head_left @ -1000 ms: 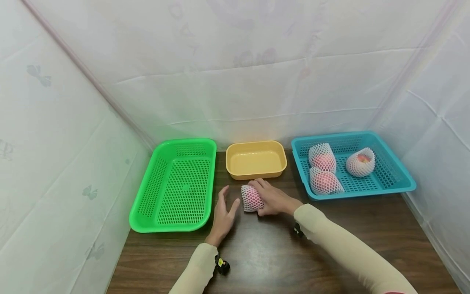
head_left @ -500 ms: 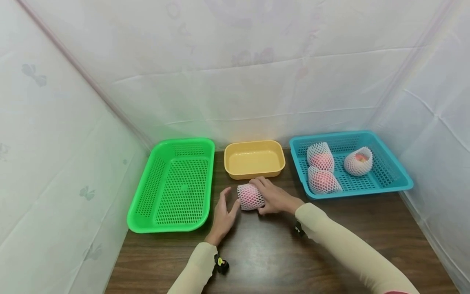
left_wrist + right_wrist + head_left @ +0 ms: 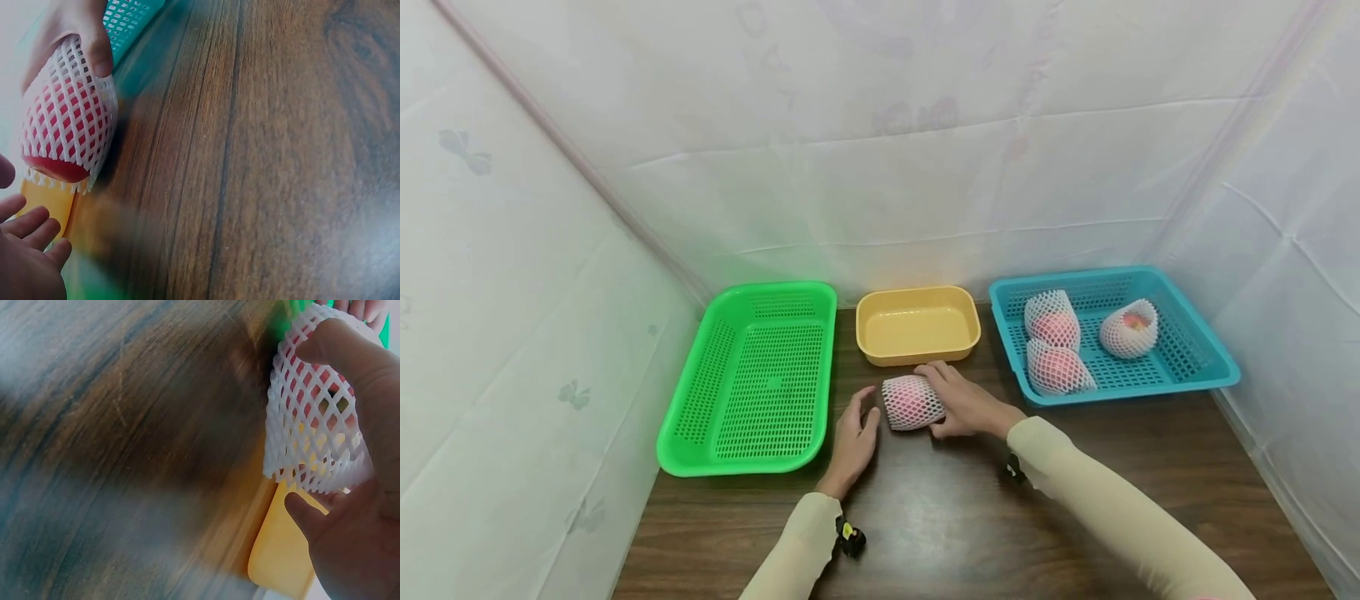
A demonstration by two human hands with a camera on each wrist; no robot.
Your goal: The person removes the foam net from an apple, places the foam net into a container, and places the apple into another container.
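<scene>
A red apple [image 3: 912, 406] in a white foam net lies on its side on the table in front of the yellow tray. My right hand [image 3: 961, 406] grips the right end of the foam net [image 3: 312, 440]; in the right wrist view the thumb lies over the mesh, and the net's near end gapes loosely. My left hand [image 3: 852, 442] is just left of the apple, apart from it, fingers relaxed and facing it. The left wrist view shows the apple's bare red end [image 3: 59, 167] at the net's opening, close to the left fingertips [image 3: 44, 219].
A green basket [image 3: 673, 454] stands at the left with nothing visible in it. The shallow yellow tray [image 3: 917, 360] sits at the back middle. At the right, a blue basket [image 3: 1195, 385] holds three netted apples [image 3: 1129, 331]. White cloth walls surround the wooden table [image 3: 925, 533].
My right hand has drawn slightly rightward along the net, so more of the netted apple shows. My left thumb, at the apple's left end half a second ago, has pulled back from it.
</scene>
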